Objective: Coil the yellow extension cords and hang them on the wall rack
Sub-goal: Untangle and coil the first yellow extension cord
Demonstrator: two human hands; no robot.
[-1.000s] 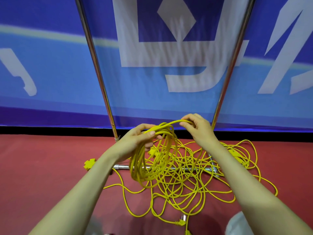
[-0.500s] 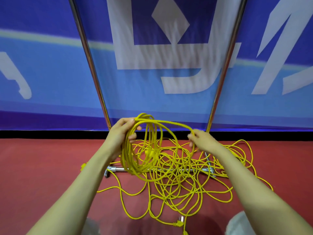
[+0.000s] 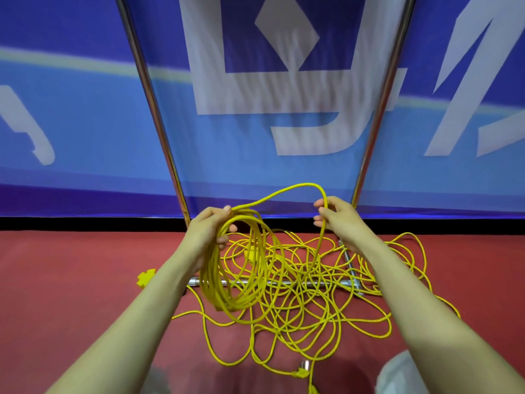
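- Nearest the camera a plug (image 3: 301, 373) lies on the red floor (image 3: 71, 280). Which cord it ends cannot be told, so it is best watched in case it whips in as the slack runs out.
- Past it the loose cord (image 3: 312, 317) sprawls in many crossing loops, some draped over the rack's base bar (image 3: 287, 283). It should be drawn up gently, because a hard pull would likely cinch a knot or snag the bar.
- The left hand (image 3: 208, 231) grips the top of the coil (image 3: 208, 280), fingers curled round the bunched strands, and the finished turns hang below it just above the pile.
- The right hand (image 3: 338, 220) pinches a single strand. It is held apart from the left, and an arch of cord (image 3: 284, 190) rises between them.
- In my judgement the step is laying one more turn:
  - carry the right hand across to the left
  - give the strand a slight twist so it lies flat
  - match the loop to those already hanging
  - slide back out for the next length.
- A yellow socket block (image 3: 147, 277) sits to the left of the base bar.
- Farthest off, the rack's uprights (image 3: 150, 95) climb against a blue banner (image 3: 85, 115). No hook shows, and much cord remains, so hanging is some way off.
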